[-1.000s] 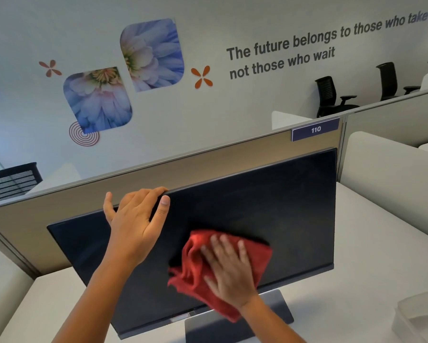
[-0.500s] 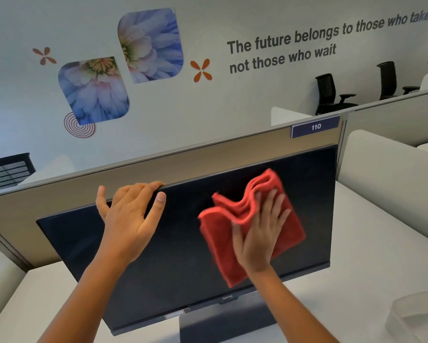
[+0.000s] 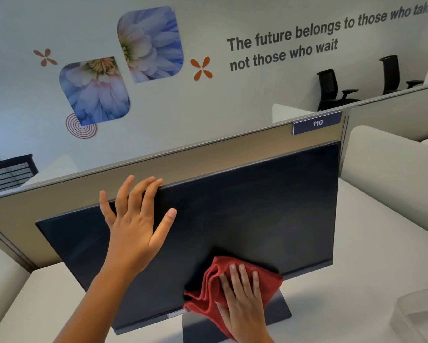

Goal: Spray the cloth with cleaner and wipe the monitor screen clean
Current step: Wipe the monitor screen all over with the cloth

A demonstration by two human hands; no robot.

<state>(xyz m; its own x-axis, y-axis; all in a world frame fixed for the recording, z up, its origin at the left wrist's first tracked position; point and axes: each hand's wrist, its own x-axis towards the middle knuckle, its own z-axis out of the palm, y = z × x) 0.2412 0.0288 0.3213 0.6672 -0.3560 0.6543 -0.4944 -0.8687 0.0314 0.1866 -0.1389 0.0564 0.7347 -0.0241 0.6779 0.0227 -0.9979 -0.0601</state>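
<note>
At the desk, head view: 1 monitor [image 3: 245, 219], dark, upright on its stand. Left hand [image 3: 136, 226] open, fingers spread, steadying the top edge. Right hand [image 3: 242, 300] flat, pressing 1 red cloth [image 3: 208, 288] on the screen's lower edge. Step: wiping, prob. mid-way. Next stroke needs even pressure across the unwiped right side. No spray bottle visible.

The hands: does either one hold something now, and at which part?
The right hand presses the red cloth flat against the monitor, near its lower edge. The left hand grips nothing; its fingers rest over the top edge.
</note>
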